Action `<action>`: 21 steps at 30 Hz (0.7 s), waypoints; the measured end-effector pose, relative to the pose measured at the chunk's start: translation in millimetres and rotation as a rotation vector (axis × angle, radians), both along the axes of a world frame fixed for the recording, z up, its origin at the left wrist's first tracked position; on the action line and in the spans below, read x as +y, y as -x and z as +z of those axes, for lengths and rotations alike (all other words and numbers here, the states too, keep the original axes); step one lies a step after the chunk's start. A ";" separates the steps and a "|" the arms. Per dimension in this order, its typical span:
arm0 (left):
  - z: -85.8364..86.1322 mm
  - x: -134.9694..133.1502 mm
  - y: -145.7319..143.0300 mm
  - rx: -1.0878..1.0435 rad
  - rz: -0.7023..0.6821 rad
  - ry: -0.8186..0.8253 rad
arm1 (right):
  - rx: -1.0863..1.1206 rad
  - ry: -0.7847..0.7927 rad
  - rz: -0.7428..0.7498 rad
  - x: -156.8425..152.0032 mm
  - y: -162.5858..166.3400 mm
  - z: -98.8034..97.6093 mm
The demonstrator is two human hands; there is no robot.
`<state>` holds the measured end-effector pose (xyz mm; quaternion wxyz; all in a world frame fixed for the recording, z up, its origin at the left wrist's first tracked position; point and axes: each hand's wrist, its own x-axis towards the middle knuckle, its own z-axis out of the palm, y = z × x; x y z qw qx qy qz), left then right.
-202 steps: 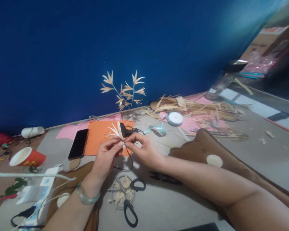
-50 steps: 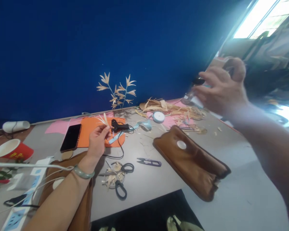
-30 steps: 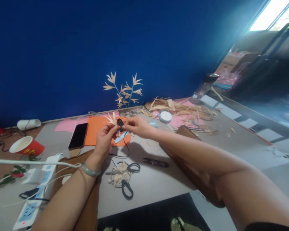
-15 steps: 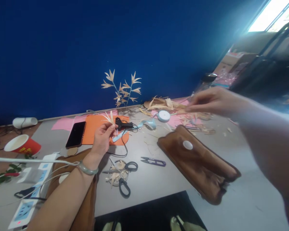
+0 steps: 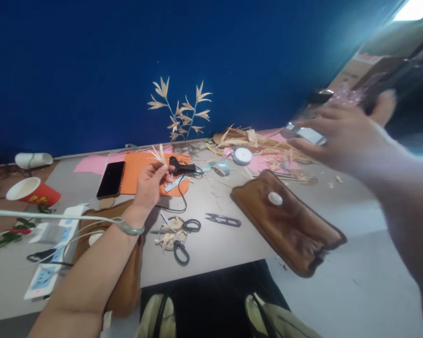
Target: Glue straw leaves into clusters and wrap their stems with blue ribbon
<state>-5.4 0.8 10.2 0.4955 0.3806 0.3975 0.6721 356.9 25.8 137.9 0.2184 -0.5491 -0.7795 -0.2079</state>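
Note:
My left hand is raised over the orange sheet and pinches a small bundle of pale straw leaves between fingers and thumb. A black glue gun lies just right of it. My right hand is blurred and held high at the right, fingers stretched out and thumb up, next to a clear bottle with a black cap. Whether it touches the bottle is unclear.
A phone, red paper cup, black scissors, small snips, brown pouch, ribbon spool and straw heap lie on the grey table. A straw branch stands against the blue wall. A power strip is at left.
My right hand left the straw bundle at my left hand and swung up and right to the bottle. The left hand kept hold of the bundle. The camera tilted down.

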 end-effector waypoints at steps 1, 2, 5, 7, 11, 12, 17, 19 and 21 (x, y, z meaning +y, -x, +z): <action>0.0 0.4 0.7 0.006 0.006 -0.007 | -0.062 -0.024 0.036 -4.6 14.4 -3.8; 0.0 0.6 1.3 0.009 0.011 -0.016 | -0.087 -0.014 0.075 -9.1 29.3 -8.5; 0.1 0.6 2.1 0.018 -0.006 -0.032 | -0.083 0.070 0.268 -22.6 74.1 -27.9; 0.3 0.3 2.0 0.022 -0.018 -0.035 | -0.050 0.221 0.419 -32.1 102.4 -44.3; 0.1 0.8 1.4 0.022 -0.015 -0.029 | -0.041 0.695 0.748 -47.7 150.4 -76.9; -0.1 1.2 1.5 0.021 -0.014 -0.029 | -0.045 0.767 0.750 -49.6 160.3 -83.7; -1.3 2.5 2.3 0.019 -0.041 -0.061 | -0.149 0.895 0.634 -45.9 197.4 -106.2; -1.6 2.7 2.6 0.018 -0.048 -0.066 | -0.159 0.934 0.608 -42.0 206.6 -111.8; -2.0 2.8 2.9 0.016 -0.053 -0.067 | -0.136 0.949 0.625 -39.8 212.3 -116.5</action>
